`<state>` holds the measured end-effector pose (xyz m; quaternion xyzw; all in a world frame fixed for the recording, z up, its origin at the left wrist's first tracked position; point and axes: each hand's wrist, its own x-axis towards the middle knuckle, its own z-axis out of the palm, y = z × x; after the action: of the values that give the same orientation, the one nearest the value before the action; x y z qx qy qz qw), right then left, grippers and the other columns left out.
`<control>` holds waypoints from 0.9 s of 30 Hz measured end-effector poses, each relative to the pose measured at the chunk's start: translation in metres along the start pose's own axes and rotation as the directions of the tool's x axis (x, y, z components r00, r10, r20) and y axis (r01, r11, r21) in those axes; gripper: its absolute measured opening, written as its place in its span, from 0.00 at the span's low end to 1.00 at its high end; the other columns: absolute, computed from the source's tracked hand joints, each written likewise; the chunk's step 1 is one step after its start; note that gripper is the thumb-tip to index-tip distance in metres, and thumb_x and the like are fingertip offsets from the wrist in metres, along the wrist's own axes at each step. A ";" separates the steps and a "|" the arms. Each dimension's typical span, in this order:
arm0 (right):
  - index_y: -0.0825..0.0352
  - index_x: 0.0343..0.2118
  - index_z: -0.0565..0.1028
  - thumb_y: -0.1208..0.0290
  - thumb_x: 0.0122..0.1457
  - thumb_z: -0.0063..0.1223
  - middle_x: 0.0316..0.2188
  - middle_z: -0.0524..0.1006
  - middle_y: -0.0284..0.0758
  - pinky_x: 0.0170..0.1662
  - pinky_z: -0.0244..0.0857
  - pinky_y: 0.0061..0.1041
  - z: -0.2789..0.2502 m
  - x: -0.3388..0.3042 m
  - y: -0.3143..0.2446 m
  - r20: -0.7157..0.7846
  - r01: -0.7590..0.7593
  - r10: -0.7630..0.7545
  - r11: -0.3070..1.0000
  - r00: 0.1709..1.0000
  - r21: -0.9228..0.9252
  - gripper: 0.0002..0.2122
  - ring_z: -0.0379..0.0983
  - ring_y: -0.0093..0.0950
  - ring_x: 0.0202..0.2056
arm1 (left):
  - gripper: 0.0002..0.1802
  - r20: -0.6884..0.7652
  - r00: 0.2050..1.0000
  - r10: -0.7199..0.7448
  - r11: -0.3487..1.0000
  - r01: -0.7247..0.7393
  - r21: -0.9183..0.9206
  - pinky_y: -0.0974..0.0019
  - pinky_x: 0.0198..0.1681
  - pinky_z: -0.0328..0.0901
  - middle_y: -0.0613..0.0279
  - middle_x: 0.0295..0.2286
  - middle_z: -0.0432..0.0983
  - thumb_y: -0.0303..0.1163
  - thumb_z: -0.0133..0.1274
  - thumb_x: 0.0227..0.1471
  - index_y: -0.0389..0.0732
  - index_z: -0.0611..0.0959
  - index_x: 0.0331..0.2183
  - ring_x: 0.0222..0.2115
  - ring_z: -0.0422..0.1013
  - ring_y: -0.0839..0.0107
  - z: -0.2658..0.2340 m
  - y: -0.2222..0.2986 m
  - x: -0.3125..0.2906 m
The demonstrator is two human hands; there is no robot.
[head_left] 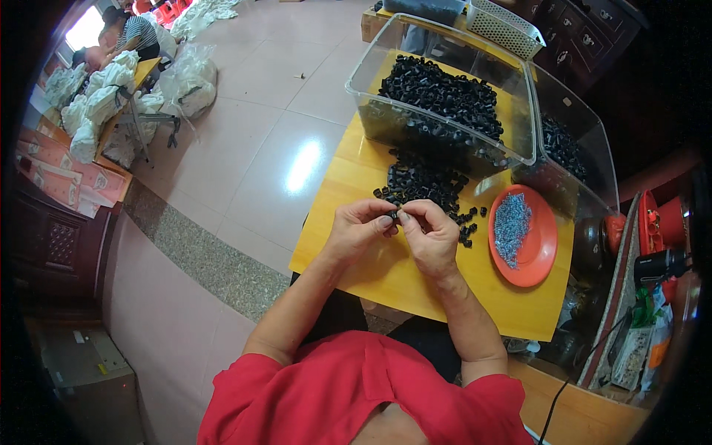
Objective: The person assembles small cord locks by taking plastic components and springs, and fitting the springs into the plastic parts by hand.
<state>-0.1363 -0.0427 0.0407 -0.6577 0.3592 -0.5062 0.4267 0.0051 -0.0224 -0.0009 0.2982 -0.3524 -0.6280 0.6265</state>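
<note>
My two hands meet over the near part of a yellow table. Between the thumb and fingers of my left hand is a small black plastic part. The fingertips of my right hand are pinched together against it; whatever they grip is too small to make out. Just beyond my hands lies a loose pile of similar black parts, a few strayed to the right. An orange-red plate beside my right hand carries a heap of small silvery screws.
Behind the pile stands a clear plastic bin of black parts, with a second clear bin to its right. A white perforated basket is at the back. Far left, a person sits by white bundles.
</note>
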 end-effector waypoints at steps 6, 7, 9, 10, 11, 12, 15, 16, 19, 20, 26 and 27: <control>0.69 0.28 0.73 0.80 0.50 0.51 0.22 0.71 0.27 0.27 0.59 0.12 0.002 0.001 -0.005 -0.042 -0.082 0.083 0.996 0.996 0.045 0.03 0.64 0.13 0.24 | 0.08 0.023 1.000 0.021 0.995 -0.023 0.098 0.78 0.38 0.60 0.68 0.30 0.69 0.18 0.50 0.44 0.35 0.75 0.32 0.33 0.65 0.81 -0.002 0.004 0.001; 0.69 0.28 0.72 0.80 0.50 0.51 0.22 0.71 0.27 0.28 0.59 0.13 0.001 0.000 -0.004 -0.035 -0.091 0.092 0.995 0.995 0.040 0.02 0.64 0.13 0.24 | 0.06 0.025 1.000 0.014 0.994 -0.017 0.106 0.75 0.39 0.61 0.65 0.32 0.70 0.21 0.50 0.45 0.36 0.76 0.31 0.35 0.65 0.78 -0.002 0.003 0.001; 0.69 0.28 0.72 0.80 0.50 0.50 0.22 0.71 0.28 0.28 0.59 0.13 0.000 -0.002 -0.003 -0.011 -0.089 0.089 0.996 0.996 0.016 0.02 0.64 0.14 0.24 | 0.07 -0.013 0.997 -0.071 0.993 0.072 0.092 0.75 0.39 0.60 0.66 0.32 0.69 0.21 0.51 0.45 0.36 0.76 0.31 0.35 0.65 0.78 0.000 0.005 0.000; 0.69 0.28 0.72 0.80 0.50 0.50 0.22 0.71 0.28 0.28 0.59 0.13 0.001 -0.002 -0.003 -0.002 -0.079 0.079 0.997 0.997 0.026 0.02 0.64 0.14 0.24 | 0.07 -0.020 0.998 -0.059 0.993 0.061 0.101 0.75 0.39 0.60 0.66 0.32 0.69 0.21 0.51 0.45 0.36 0.76 0.31 0.35 0.65 0.78 0.002 0.007 0.000; 0.69 0.28 0.72 0.80 0.50 0.50 0.22 0.71 0.28 0.28 0.60 0.13 0.001 -0.002 -0.003 -0.005 -0.078 0.078 0.997 0.997 0.025 0.02 0.64 0.14 0.25 | 0.08 -0.025 0.999 -0.035 0.985 0.039 0.166 0.75 0.39 0.61 0.67 0.31 0.70 0.22 0.51 0.45 0.36 0.76 0.32 0.34 0.66 0.78 0.009 0.012 -0.001; 0.69 0.27 0.72 0.80 0.50 0.50 0.23 0.71 0.28 0.28 0.60 0.14 0.001 -0.002 -0.003 -0.010 -0.078 0.078 0.997 0.997 0.023 0.02 0.65 0.15 0.25 | 0.08 -0.029 0.999 -0.013 0.973 0.019 0.229 0.75 0.38 0.61 0.68 0.31 0.70 0.22 0.51 0.45 0.36 0.75 0.32 0.33 0.66 0.79 0.012 0.015 -0.002; 0.70 0.27 0.72 0.81 0.50 0.50 0.23 0.72 0.29 0.29 0.61 0.15 0.002 -0.001 -0.006 -0.014 -0.076 0.076 0.996 0.997 0.045 0.02 0.66 0.16 0.25 | 0.08 0.020 0.991 -0.133 0.979 0.129 0.157 0.74 0.36 0.62 0.66 0.29 0.71 0.24 0.52 0.45 0.37 0.75 0.33 0.31 0.67 0.77 0.002 0.013 -0.002; 0.70 0.27 0.72 0.81 0.50 0.50 0.23 0.72 0.29 0.29 0.61 0.15 0.002 -0.002 -0.004 -0.012 -0.073 0.074 0.996 0.997 0.048 0.02 0.66 0.16 0.25 | 0.08 0.018 0.991 -0.130 0.979 0.126 0.160 0.74 0.36 0.62 0.66 0.29 0.71 0.24 0.52 0.45 0.37 0.75 0.33 0.31 0.67 0.77 0.001 0.012 -0.002; 0.70 0.27 0.71 0.82 0.48 0.50 0.24 0.72 0.32 0.29 0.62 0.16 0.002 -0.003 0.001 -0.020 0.000 0.001 1.000 1.000 0.015 0.03 0.68 0.19 0.25 | 0.09 0.064 0.993 -0.100 0.983 0.109 -0.147 0.74 0.34 0.62 0.63 0.28 0.71 0.26 0.53 0.45 0.37 0.74 0.32 0.30 0.67 0.75 -0.001 0.009 0.000; 0.70 0.27 0.71 0.83 0.47 0.50 0.24 0.73 0.34 0.29 0.63 0.17 0.003 -0.003 -0.001 -0.013 0.033 -0.034 0.999 0.999 -0.026 0.03 0.69 0.21 0.25 | 0.07 0.048 0.996 -0.071 0.974 0.079 -0.212 0.76 0.29 0.61 0.63 0.27 0.72 0.25 0.53 0.45 0.38 0.74 0.31 0.26 0.66 0.77 -0.001 0.008 0.001; 0.71 0.26 0.72 0.84 0.46 0.50 0.24 0.73 0.37 0.30 0.64 0.19 0.006 -0.006 0.000 -0.002 0.041 -0.041 0.996 0.999 -0.082 0.04 0.71 0.26 0.26 | 0.07 0.072 0.995 -0.075 0.959 0.092 -0.268 0.78 0.23 0.60 0.64 0.23 0.71 0.24 0.54 0.45 0.39 0.74 0.30 0.20 0.65 0.79 -0.008 -0.001 0.003; 0.71 0.26 0.72 0.84 0.46 0.50 0.24 0.73 0.37 0.31 0.65 0.19 0.008 -0.004 0.000 0.002 0.046 -0.046 0.996 0.999 -0.078 0.04 0.71 0.26 0.26 | 0.08 0.062 0.993 -0.096 0.961 0.109 -0.254 0.78 0.22 0.60 0.65 0.23 0.71 0.25 0.55 0.44 0.39 0.74 0.30 0.20 0.65 0.80 -0.009 -0.001 0.004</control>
<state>-0.1298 -0.0380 0.0381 -0.6820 0.3633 -0.5015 0.3890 0.0121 -0.0270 -0.0063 0.2169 -0.2673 -0.7072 0.6176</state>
